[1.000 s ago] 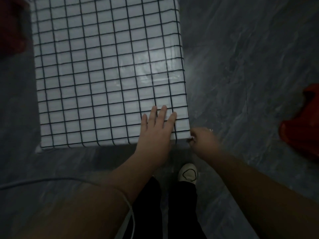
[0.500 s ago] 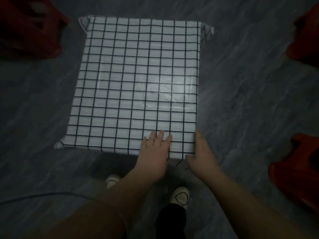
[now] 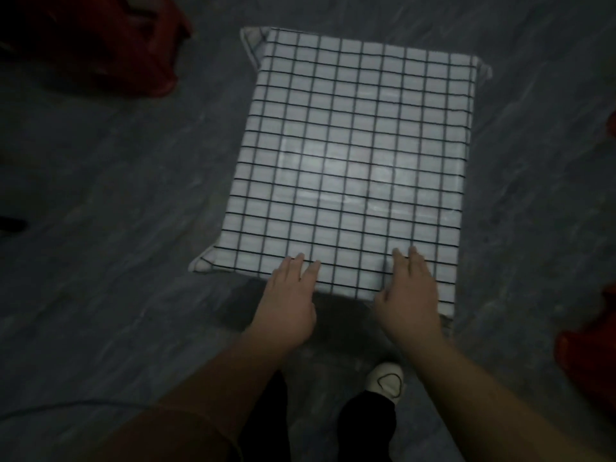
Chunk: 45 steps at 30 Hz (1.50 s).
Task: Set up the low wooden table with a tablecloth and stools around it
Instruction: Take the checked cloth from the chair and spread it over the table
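Left grip (image 3: pixel 289 303) and right grip (image 3: pixel 411 295), fingers flat, press checked tablecloth (image 3: pixel 350 145) edge beneath them; risk: uneven push drags cloth askew.

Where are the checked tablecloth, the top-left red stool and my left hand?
checked tablecloth (image 3: pixel 350 145), head view, middle of its top.
red stool (image 3: pixel 126 55), head view, its side at top left.
left hand (image 3: pixel 287 303), head view, back of the hand.

Grey floor (image 3: pixel 100 228), red stools (image 3: pixel 100 45), cloth-covered table (image 3: pixel 350 145)
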Tool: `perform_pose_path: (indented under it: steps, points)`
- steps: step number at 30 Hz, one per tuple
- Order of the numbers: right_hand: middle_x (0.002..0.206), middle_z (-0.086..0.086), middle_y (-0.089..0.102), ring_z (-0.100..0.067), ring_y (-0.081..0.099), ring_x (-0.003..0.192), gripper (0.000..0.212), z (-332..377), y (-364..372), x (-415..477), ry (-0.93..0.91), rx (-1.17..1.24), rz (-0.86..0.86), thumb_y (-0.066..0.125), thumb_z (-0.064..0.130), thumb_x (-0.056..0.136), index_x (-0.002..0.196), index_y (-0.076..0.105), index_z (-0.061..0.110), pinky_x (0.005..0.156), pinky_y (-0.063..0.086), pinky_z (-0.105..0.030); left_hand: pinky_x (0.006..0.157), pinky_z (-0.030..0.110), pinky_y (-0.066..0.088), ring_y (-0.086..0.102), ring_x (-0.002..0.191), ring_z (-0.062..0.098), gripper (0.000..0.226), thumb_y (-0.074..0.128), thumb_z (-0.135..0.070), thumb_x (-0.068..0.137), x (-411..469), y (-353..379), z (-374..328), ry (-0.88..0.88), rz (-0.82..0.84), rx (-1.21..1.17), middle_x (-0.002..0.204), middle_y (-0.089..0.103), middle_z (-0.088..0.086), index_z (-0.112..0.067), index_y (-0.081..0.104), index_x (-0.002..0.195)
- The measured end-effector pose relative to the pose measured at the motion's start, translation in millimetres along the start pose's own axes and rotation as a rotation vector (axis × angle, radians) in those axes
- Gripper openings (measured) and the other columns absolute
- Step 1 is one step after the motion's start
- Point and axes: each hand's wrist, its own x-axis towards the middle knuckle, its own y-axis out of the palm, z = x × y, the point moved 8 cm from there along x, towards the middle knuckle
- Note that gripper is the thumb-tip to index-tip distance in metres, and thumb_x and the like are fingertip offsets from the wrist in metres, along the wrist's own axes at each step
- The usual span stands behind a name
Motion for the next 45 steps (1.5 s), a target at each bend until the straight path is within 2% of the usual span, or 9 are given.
perform_pose_path:
  steps: [11,15,18,22,27,31,35,41,45]
  points:
    - [0.163,-0.009,0.021,-0.026,0.012,0.151,0.070,245,91,-8,-0.600,-0.046,0.140,0.049,0.021,0.090,0.156,0.025,0.014,0.121,0.016,-0.047,0.123,0.036,0.015,0.018,0.150,0.022,0.078,0.056,-0.008,0.086,-26,-18,191,-0.274,-0.198,-0.228,0.162,0.024,0.007,-0.013,0.022,0.156]
    - [0.165,-0.007,0.013,-0.025,0.006,0.152,0.069,260,112,6,-0.643,-0.154,0.165,0.043,0.029,0.094,0.158,0.018,0.018,0.123,0.011,-0.047,0.120,0.034,0.020,0.030,0.145,0.028,0.070,0.063,-0.014,0.088,-10,7,218,-0.270,-0.151,-0.378,0.155,0.038,0.011,-0.011,0.034,0.152]
    - [0.166,-0.006,0.007,-0.024,0.001,0.153,0.069,254,121,9,-0.663,-0.236,0.182,0.028,0.038,0.094,0.159,0.013,0.019,0.124,0.007,-0.045,0.097,0.020,0.037,0.058,0.119,0.025,0.049,0.068,-0.019,0.088,3,26,222,-0.277,-0.086,-0.640,0.126,0.064,0.005,-0.014,0.056,0.135]
    - [0.167,-0.005,0.003,-0.024,-0.002,0.153,0.076,250,126,11,-0.687,-0.283,0.193,0.045,0.037,0.093,0.159,0.009,0.020,0.124,0.002,-0.042,0.087,0.034,0.051,0.066,0.099,0.021,0.022,0.059,-0.025,0.090,16,32,226,-0.309,-0.054,-0.765,0.105,0.073,0.001,-0.021,0.068,0.110]
    - [0.166,-0.005,-0.003,-0.023,-0.007,0.152,0.083,253,126,9,-0.667,-0.297,0.210,0.051,0.035,0.092,0.159,0.004,0.020,0.122,-0.006,-0.040,0.086,0.038,0.049,0.063,0.101,0.031,0.016,0.056,-0.013,0.092,22,21,231,-0.291,-0.001,-0.624,0.104,0.068,0.014,-0.007,0.068,0.101]
    - [0.167,-0.003,-0.005,-0.022,-0.010,0.152,0.084,256,121,8,-0.625,-0.261,0.251,0.051,0.031,0.091,0.159,0.002,0.022,0.122,-0.007,-0.040,0.111,0.039,0.038,0.048,0.129,0.025,0.058,0.061,-0.019,0.089,20,-9,226,-0.223,-0.088,-0.452,0.143,0.053,0.008,-0.016,0.046,0.145]
    - [0.167,-0.004,0.001,-0.023,-0.004,0.152,0.079,262,113,10,-0.593,-0.199,0.284,0.031,0.040,0.086,0.159,0.008,0.021,0.124,0.000,-0.042,0.096,0.041,0.050,0.061,0.110,0.024,0.045,0.053,-0.020,0.092,24,-27,210,-0.145,-0.080,-0.267,0.123,0.065,0.005,-0.024,0.050,0.137]
    - [0.166,-0.004,0.008,-0.023,0.001,0.152,0.084,265,109,16,-0.587,-0.128,0.333,0.060,0.036,0.086,0.157,0.017,0.021,0.122,0.000,-0.037,0.097,0.043,0.046,0.060,0.107,0.027,0.035,0.053,-0.021,0.092,25,-36,205,-0.244,0.052,-0.101,0.115,0.064,0.009,-0.023,0.048,0.126]
    - [0.156,-0.004,0.033,-0.022,0.020,0.145,0.069,262,80,21,-0.528,0.137,0.251,0.064,0.010,0.081,0.146,0.042,0.019,0.122,0.015,-0.036,0.106,0.045,0.041,0.049,0.126,0.029,0.063,0.062,-0.014,0.088,24,-44,197,-0.263,0.148,-0.210,0.138,0.051,0.012,-0.021,0.035,0.144]
